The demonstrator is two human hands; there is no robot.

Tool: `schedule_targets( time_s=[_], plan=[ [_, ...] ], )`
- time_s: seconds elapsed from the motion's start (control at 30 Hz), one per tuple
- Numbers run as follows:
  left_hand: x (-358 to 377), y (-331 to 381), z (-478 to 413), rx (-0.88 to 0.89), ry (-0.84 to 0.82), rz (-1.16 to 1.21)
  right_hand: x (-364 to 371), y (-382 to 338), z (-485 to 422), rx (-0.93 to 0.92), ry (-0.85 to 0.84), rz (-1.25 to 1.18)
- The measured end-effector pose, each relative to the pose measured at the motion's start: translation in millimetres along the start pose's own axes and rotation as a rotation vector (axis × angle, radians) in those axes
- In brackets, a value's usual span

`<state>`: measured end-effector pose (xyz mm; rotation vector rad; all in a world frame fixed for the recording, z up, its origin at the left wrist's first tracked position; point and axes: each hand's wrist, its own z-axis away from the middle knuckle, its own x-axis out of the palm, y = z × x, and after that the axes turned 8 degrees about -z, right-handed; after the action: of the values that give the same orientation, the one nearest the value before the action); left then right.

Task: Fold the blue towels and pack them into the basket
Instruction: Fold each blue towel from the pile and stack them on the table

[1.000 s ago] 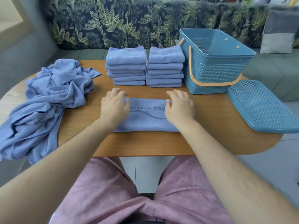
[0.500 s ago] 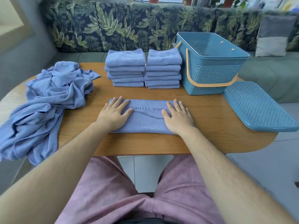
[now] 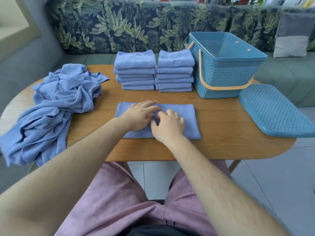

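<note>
Pressing together on a half-folded blue towel (image 3: 189, 120) at the middle of the tabletop's (image 3: 221, 126) near edge: left hand (image 3: 139, 114) flat, right hand (image 3: 167, 124) curled, pinching or not I cannot tell. Folded stacks (image 3: 136, 72) wait at the far edge. The basket (image 3: 225, 74) shows no towels inside, and a crumpled heap (image 3: 56, 106) lies at the left edge. No writing is legible.

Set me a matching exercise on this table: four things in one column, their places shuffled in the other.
1 basket
2 basket lid
3 crumpled towels
4 folded towel stacks

A left end of the table, hanging over its edge
B far side, middle
C far right, upright
D right end, lying flat

Pairs: 1-C, 2-D, 3-A, 4-B
</note>
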<state>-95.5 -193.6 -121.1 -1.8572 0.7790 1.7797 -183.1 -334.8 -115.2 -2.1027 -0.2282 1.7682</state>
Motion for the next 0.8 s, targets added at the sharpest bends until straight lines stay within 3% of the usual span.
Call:
schedule_targets(
  time_s=[0.07,0.33,0.43,0.57,0.7,0.8],
  plan=[
    [4,5,-4,-0.024,-0.059,-0.045,6,2,2,0.011,-0.022,0.018],
    [1,21,31,-0.212,0.150,-0.304,-11,44,-21,-0.159,-0.029,-0.041],
    [6,29,41,-0.248,0.171,-0.219,-8,42,-15,-0.209,-0.103,-0.093],
    [23,20,49,-0.326,0.038,0.007,1,48,-3,-0.192,-0.211,-0.077],
    [21,20,53,-0.334,-0.065,0.032,-2,66,-1,-0.165,-0.261,-0.042],
    [17,25,57,-0.336,-0.042,0.013,-5,65,0,-0.179,-0.282,-0.031]
  ],
)
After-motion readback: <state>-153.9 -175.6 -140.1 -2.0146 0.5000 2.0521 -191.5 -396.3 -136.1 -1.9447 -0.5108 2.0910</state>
